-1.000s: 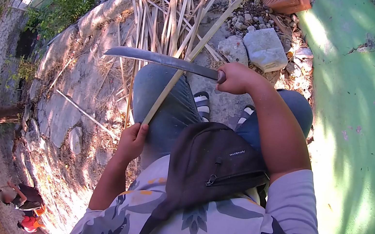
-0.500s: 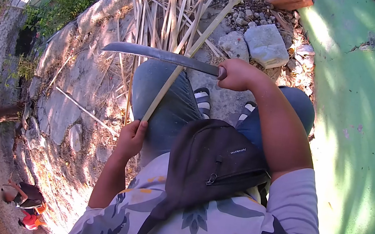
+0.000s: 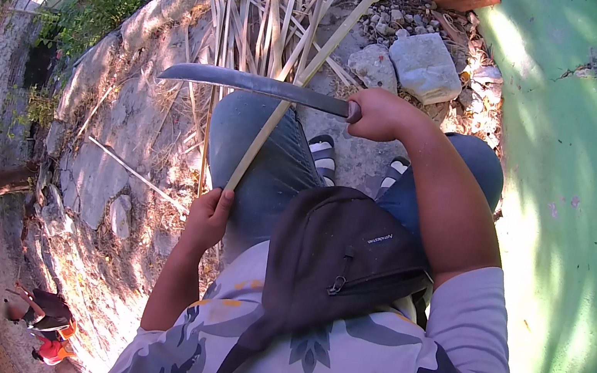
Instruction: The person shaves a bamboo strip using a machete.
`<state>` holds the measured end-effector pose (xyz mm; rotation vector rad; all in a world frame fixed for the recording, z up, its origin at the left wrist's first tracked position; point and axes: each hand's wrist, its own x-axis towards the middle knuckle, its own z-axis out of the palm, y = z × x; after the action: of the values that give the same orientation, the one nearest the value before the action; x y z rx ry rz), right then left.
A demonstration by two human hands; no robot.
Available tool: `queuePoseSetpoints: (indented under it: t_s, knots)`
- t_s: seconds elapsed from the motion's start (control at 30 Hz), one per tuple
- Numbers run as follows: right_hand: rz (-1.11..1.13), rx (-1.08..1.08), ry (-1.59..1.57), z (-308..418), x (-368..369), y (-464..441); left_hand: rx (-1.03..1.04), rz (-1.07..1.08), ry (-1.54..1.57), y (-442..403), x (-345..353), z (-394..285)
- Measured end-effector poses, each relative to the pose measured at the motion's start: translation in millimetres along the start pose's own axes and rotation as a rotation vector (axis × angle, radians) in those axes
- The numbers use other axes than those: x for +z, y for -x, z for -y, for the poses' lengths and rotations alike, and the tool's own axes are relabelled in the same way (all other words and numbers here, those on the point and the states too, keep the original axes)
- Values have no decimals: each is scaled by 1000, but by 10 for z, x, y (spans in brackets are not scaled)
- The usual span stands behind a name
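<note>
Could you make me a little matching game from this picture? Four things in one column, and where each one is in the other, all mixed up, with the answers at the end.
Things
1. Long blade
2. Pale strip
3. Dark bag
4. Pale stone block

Places
A. Over the front of the patterned shirt
B. Held in the left hand
C. On the ground, beside a smaller stone
D. Held in the right hand

Right pairs: 1-D, 2-B, 3-A, 4-C
</note>
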<state>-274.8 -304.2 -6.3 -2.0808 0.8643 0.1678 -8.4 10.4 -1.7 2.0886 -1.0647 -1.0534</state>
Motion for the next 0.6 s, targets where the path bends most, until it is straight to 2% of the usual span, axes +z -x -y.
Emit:
queuePoseSetpoints:
  t_s: [0.6]
  knots:
    - [-18,-23,22,-7,10,4,-29,14,23,-14,-12,64]
